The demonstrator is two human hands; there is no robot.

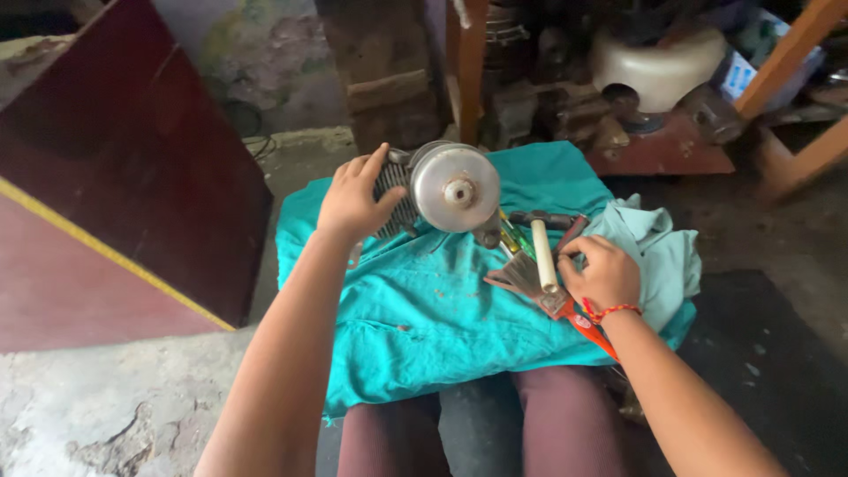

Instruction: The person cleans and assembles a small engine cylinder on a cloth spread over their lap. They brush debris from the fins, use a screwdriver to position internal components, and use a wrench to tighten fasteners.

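On the teal cloth (pixel 424 309), the left hand (pixel 353 201) wraps its fingers around a small grey motor (pixel 442 187); the right hand (pixel 602 274) closes on a red-handled brush (pixel 548 296). Behind, a blue-and-white box (pixel 738 75) sits on a shelf.

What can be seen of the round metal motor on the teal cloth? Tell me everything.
The motor is a small, dull grey metal unit with a round, domed end cap facing the camera and a short shaft stub at its centre. Behind the cap sits a darker ribbed body. It looks worn and dusty. It rests on its side on the teal cloth, near the cloth's far edge. The left hand grips the ribbed body from the left; the right hand is apart from it.
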